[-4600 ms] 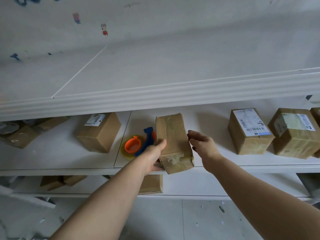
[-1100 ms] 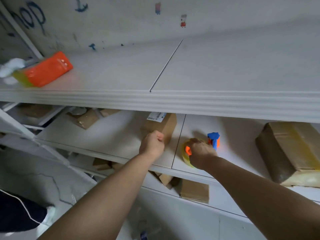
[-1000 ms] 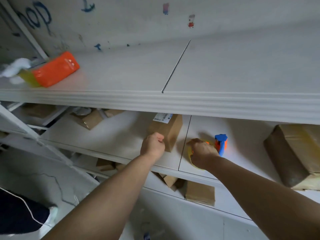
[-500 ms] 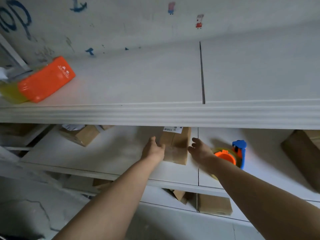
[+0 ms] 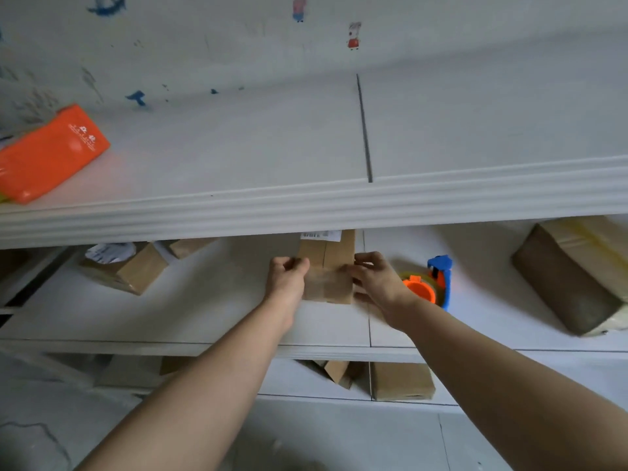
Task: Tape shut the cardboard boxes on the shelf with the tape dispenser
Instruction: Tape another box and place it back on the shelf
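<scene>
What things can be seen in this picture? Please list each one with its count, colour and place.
held box: one, brown with a white label, centre of the middle shelf
tape dispenser: one, blue and orange, middle shelf, right of the held box
taped box: one, brown under yellowish tape, middle shelf, far right
left boxes: at least two, brown, middle shelf, left
lower boxes: at least two, brown, shelf below
packet: one, orange, top shelf, left
wall stickers: two, one red, one pink and blue, wall above
shelf unit: one, white, across the view
left hand: one, grips the held box's left side
right hand: one, grips its right side
</scene>
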